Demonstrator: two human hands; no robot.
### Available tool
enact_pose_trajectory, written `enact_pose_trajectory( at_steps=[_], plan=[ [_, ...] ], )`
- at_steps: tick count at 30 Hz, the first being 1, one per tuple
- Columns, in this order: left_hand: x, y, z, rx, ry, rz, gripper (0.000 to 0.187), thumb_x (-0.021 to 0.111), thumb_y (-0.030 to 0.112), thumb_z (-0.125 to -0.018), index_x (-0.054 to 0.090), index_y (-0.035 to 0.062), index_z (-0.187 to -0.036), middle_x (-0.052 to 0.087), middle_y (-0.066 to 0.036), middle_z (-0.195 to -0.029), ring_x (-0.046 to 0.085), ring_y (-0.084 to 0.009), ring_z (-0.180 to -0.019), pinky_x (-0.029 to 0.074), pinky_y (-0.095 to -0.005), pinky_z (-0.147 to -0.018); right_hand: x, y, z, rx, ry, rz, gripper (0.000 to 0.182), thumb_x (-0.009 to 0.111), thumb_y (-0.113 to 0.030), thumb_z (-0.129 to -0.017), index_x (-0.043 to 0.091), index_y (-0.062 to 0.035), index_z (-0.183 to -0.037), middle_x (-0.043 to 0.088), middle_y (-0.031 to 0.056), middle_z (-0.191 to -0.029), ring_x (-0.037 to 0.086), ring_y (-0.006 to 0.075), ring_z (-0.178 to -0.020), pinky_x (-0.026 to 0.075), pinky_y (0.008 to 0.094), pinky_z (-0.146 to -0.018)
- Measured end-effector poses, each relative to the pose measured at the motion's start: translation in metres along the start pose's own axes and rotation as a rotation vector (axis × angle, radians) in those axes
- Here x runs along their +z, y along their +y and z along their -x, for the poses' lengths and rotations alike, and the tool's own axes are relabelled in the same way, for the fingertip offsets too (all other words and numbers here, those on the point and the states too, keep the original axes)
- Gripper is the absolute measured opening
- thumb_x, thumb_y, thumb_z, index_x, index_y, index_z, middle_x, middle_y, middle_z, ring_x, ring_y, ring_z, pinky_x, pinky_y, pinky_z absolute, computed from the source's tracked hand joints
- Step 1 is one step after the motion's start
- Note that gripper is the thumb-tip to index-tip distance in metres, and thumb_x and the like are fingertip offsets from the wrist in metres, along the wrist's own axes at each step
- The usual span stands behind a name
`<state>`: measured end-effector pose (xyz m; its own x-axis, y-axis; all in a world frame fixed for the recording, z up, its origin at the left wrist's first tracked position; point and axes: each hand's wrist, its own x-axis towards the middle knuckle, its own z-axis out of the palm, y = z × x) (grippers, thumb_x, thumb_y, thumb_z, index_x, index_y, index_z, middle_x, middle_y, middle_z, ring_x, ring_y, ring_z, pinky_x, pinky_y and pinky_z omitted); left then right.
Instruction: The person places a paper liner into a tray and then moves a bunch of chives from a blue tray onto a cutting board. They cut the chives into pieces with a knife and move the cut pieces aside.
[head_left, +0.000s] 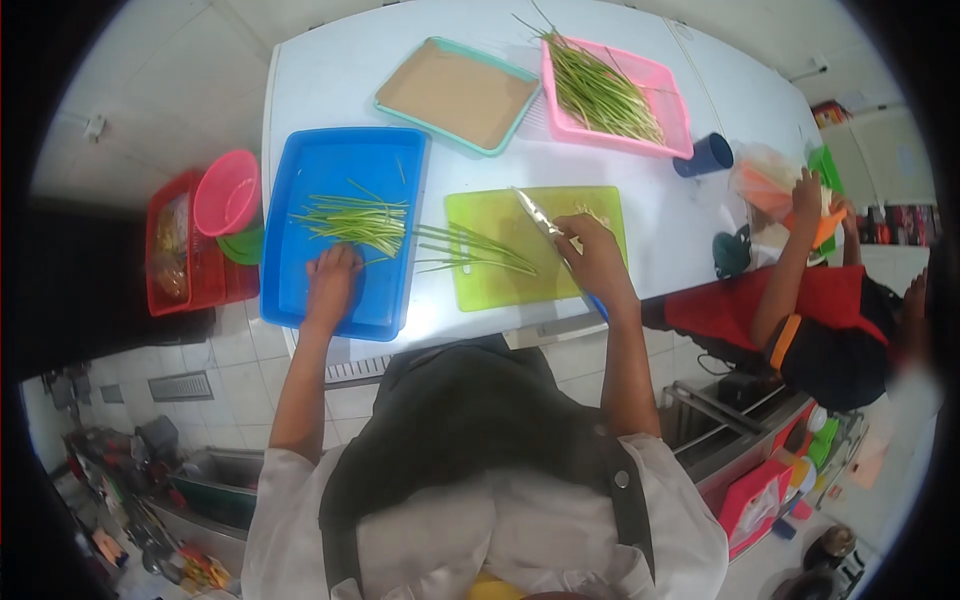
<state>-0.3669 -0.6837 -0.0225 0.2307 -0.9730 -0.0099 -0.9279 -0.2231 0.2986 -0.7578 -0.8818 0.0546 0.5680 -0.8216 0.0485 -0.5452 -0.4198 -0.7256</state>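
Note:
In the blue tray (290,200) lies a bunch of green stalks (360,222). My left hand (335,278) is in that tray, just below the bunch, with fingers curled; what they hold, if anything, is hidden. My right hand (592,255) holds a knife (536,212) over the green cutting board (520,290), its blade pointing up and left. Several loose stalks (485,247) lie on the board's left part, with ends reaching toward the tray. Small pale trimmings (590,211) sit behind my right hand.
A pink basket (682,110) of long green stalks (600,92) stands at the back, beside a teal-rimmed tray (460,92) and a dark blue cup (706,156). Red and pink containers (228,192) are at the left. A co-worker (800,300) handles plastic bags at the right.

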Motion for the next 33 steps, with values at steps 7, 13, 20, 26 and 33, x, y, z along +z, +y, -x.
enact_pose_trajectory(
  at_steps=[7, 13, 20, 26, 33],
  plan=[
    [-0.001, 0.002, 0.007, -0.012, -0.032, 0.035, 0.015, 0.07, 0.015, -0.092, 0.069, 0.0129, -0.107, 0.067, -0.004, -0.11, 0.061, -0.0258, -0.109, 0.038, -0.0429, -0.094, 0.045, 0.01, 0.016, -0.012, -0.085, 0.048, 0.028, 0.071, -0.011, -0.09, 0.068, -0.0027, -0.117, 0.067, 0.017, -0.108, 0.067, 0.0362, -0.101, 0.054, 0.0447, -0.088],
    [0.004, 0.008, 0.01, -0.026, 0.02, 0.026, 0.013, 0.064, 0.016, -0.095, 0.069, 0.0129, -0.107, 0.067, -0.007, -0.104, 0.062, -0.0278, -0.104, 0.038, -0.0448, -0.093, 0.066, 0.004, 0.014, 0.01, -0.151, 0.17, 0.026, 0.069, -0.013, -0.091, 0.068, -0.0068, -0.116, 0.066, 0.0155, -0.107, 0.066, 0.0367, -0.104, 0.054, 0.0478, -0.088],
    [-0.01, 0.015, 0.019, -0.194, 0.114, 0.332, 0.012, 0.065, 0.014, -0.098, 0.07, 0.0079, -0.108, 0.072, -0.011, -0.107, 0.068, -0.0295, -0.1, 0.044, -0.0424, -0.092, 0.078, 0.007, -0.002, -0.019, -0.249, 0.36, 0.017, 0.065, -0.015, -0.093, 0.07, -0.0091, -0.109, 0.067, 0.0131, -0.1, 0.067, 0.0359, -0.097, 0.053, 0.0474, -0.083],
    [-0.037, 0.049, 0.019, -0.206, 0.209, 0.662, 0.024, 0.07, 0.011, -0.098, 0.072, 0.0019, -0.12, 0.074, -0.01, -0.097, 0.071, -0.0184, -0.097, 0.054, -0.0299, -0.084, 0.084, 0.016, -0.004, -0.096, -0.104, 0.363, 0.01, 0.064, -0.016, -0.093, 0.069, -0.0082, -0.096, 0.065, 0.0132, -0.092, 0.068, 0.0341, -0.086, 0.055, 0.0478, -0.075],
    [-0.025, 0.085, 0.015, -0.263, 0.073, 1.18, 0.023, 0.071, 0.011, -0.099, 0.072, -0.0011, -0.118, 0.073, -0.006, -0.096, 0.067, -0.0112, -0.087, 0.053, -0.0257, -0.079, 0.102, 0.007, 0.013, -0.235, -0.085, 0.368, 0.008, 0.068, -0.012, -0.088, 0.069, -0.0059, -0.093, 0.063, 0.0128, -0.091, 0.065, 0.0348, -0.09, 0.053, 0.0471, -0.076]
  ],
)
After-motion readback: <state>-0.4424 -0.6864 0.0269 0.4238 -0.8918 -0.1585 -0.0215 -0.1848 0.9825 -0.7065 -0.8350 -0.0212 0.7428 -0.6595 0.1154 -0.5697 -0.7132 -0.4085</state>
